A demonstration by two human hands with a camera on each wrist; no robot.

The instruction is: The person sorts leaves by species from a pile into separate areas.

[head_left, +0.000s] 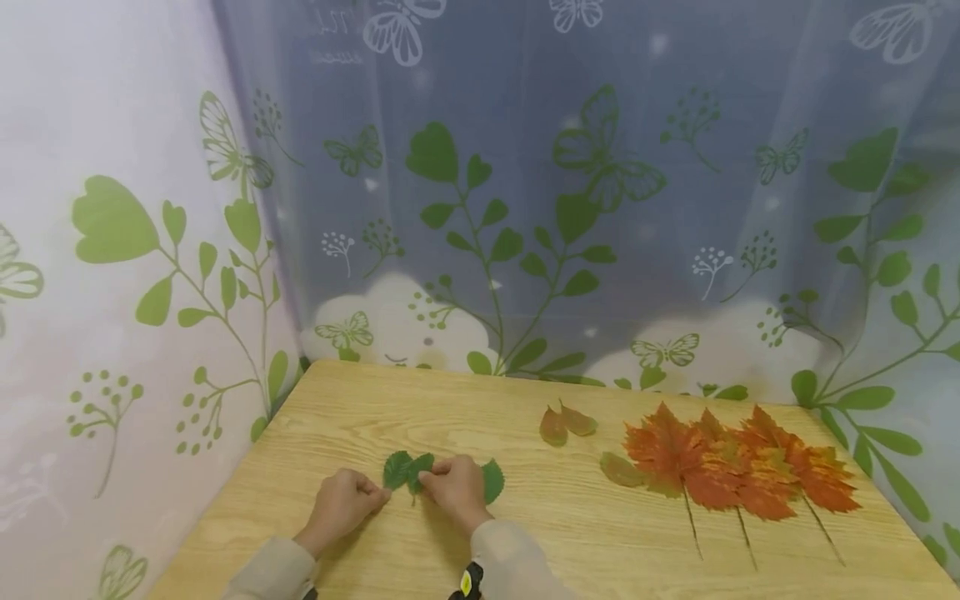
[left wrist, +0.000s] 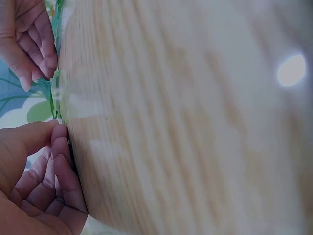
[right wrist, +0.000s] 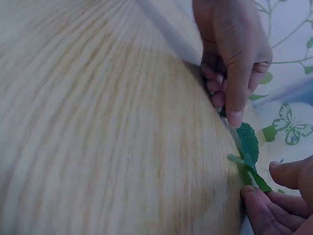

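Apparently, arranging the green leaves [head_left: 397, 469] is in hand, left of the red maple leaves [head_left: 742, 467] on the tabletop [head_left: 585, 533]. The right hand [head_left: 456, 492] pinches one; whether the left hand [head_left: 341, 510] grips another, I cannot tell. Adjusting seems to call for light fingertips next.

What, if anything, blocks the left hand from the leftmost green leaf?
Nothing visible does: the left hand has its fingers right at the edge of the leftmost green leaf. The right hand is on the leaf's other side; the red-orange leaves lie well off to the right.
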